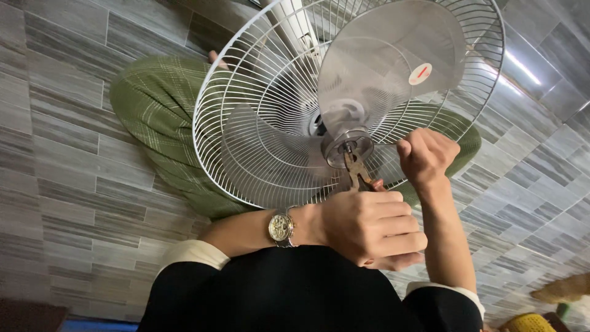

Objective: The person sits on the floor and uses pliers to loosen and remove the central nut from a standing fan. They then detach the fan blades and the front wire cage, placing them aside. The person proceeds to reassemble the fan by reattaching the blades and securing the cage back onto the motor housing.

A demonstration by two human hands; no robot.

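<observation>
— Where is the fan in all this?

— The electric fan (344,98) fills the upper middle of the frame, tipped toward the camera, its white wire guard (246,92) open at the front so the translucent grey blades (387,55) show. It rests against the person's lap, over green checked trousers (153,104) at the upper left.

— And the hands?

— The left hand (369,224) sits low in the centre of the frame, with a gold wristwatch (281,227) on its wrist. Its fingers are curled together, clamped on the handles of a pair of pliers (356,172). The pliers' nose points up and meets the metal hub cap (347,147) at the middle of the blades.

— Is the nose gripping the cap?

— It touches the small part at the cap's centre; whether it bites on it I cannot tell.

— The right hand?

— The right hand (427,157) is right of centre, just beside the hub, closed into a fist with the fingers folded tight. It seems to grip a blade edge or the guard rim, but what exactly is hidden.

— What lies around?

— Grey wood-pattern floor tiles (74,154) on all sides, black sleeves with white cuffs (190,252) along the bottom.
</observation>
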